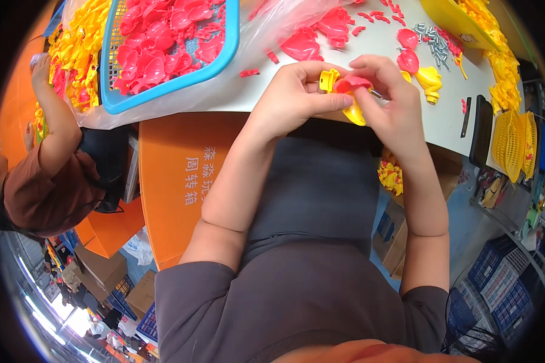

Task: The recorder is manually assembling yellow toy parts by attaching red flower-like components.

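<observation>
Over the table's near edge, both my hands meet around a small plastic toy part (353,112) with yellow and red pieces. My left hand (291,95) pinches it from the left, beside a yellow clip-like end (328,80). My right hand (395,103) is closed on its right side, thumb pressed near the red piece (351,83). A small metal pin (376,94) shows between the right thumb and fingers; its far end is hidden. Beyond the right hand lie red rounded parts (408,61), a yellow part (428,83) and a pile of metal pins (437,45).
A blue-rimmed basket (163,91) of red parts stands at the left on plastic sheeting. Yellow parts (505,78) and yellow baskets (508,145) line the right side. An orange box (175,145) stands below the table edge. Another person's arm (61,124) reaches in at the far left.
</observation>
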The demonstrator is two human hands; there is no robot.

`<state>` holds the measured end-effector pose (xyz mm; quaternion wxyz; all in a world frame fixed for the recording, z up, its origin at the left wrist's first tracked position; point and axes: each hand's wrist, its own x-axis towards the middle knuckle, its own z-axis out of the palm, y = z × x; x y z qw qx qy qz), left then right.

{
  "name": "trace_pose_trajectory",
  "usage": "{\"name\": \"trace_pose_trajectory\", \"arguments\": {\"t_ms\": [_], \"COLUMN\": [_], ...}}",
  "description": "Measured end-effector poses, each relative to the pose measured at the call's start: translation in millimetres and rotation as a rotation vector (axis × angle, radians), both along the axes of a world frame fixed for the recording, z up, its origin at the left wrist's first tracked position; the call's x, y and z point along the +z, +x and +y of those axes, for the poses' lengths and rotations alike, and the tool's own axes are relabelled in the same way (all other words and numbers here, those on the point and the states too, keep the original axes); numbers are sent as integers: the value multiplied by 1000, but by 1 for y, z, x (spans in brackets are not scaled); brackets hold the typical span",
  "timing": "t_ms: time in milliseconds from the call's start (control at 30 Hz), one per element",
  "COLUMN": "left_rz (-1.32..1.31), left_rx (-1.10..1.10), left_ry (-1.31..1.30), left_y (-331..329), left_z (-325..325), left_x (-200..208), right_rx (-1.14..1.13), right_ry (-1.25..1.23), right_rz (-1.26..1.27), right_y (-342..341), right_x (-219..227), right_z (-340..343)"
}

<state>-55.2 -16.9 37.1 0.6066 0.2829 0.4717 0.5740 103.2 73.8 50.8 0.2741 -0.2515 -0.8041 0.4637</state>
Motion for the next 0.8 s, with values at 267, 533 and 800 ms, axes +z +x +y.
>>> {"name": "trace_pose_trajectory", "arguments": {"t_ms": [267, 533, 800], "left_rz": [-238, -210, -198], "left_rx": [75, 116, 128], "left_ry": [103, 115, 82], "left_y": [9, 13, 17], "left_z": [-9, -13, -11], "left_x": [-7, -4, -2], "right_rx": [-222, -166, -167], "right_ry": [83, 131, 288], "right_rz": [130, -26, -165], "right_y": [1, 2, 1], "right_x": [1, 22, 35], "right_z": [-15, -15, -14]}}
